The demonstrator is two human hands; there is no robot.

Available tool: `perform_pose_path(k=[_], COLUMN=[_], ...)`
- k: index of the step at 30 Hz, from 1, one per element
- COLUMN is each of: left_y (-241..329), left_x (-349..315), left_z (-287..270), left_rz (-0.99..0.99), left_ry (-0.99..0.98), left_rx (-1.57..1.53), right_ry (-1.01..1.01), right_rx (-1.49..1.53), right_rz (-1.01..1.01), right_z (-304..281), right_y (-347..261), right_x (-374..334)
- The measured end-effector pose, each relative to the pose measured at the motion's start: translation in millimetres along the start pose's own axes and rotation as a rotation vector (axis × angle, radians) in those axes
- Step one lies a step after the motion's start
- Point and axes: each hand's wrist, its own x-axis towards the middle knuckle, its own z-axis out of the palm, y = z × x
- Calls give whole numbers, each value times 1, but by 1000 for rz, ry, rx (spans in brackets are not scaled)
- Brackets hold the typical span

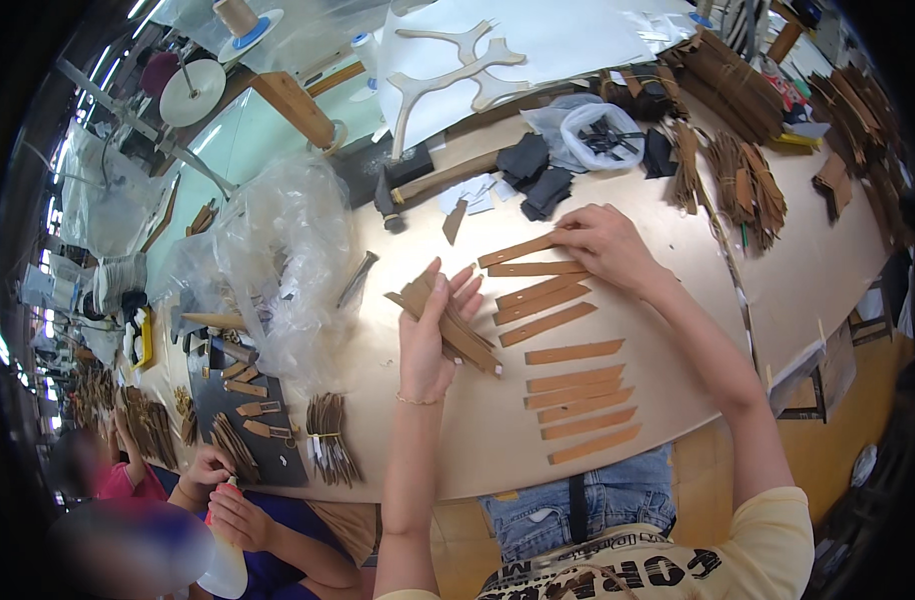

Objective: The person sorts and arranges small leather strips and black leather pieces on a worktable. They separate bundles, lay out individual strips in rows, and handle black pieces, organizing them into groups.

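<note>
The left hand (430, 335) hides the middle of its strip stack (448, 325); a co-worker's face is blurred.
</note>
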Motion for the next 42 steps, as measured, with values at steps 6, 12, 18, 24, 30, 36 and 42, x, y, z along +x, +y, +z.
perform_pose_path(k=[6, 12, 18, 24, 30, 36, 42], left_y=[-10, -20, -22, -18, -17, -19, -18], left_x=[-4, -8, -11, -19, -40, -53, -58], left_z=[11, 38, 34, 16, 2, -13, -20], left_rz=[-39, 32, 18, 62, 70, 50, 55], left_ry=[-157, -269, -227, -37, 36, 104, 108], left_rx=[-282, -386, -316, -244, -154, -154, -146], right_ry=[130, -175, -194, 344, 131, 36, 175], right_rx=[453, 1182, 1445, -152, -218, -114, -35], right_rz=[205, 457, 699, -90, -228, -13, 168], right_z=[-12, -6, -9, -2, 33, 19, -2], right_y=[-35, -91, -83, -27, -5, -20, -19], right_x=[-4, 0, 12, 44, 39, 9, -5])
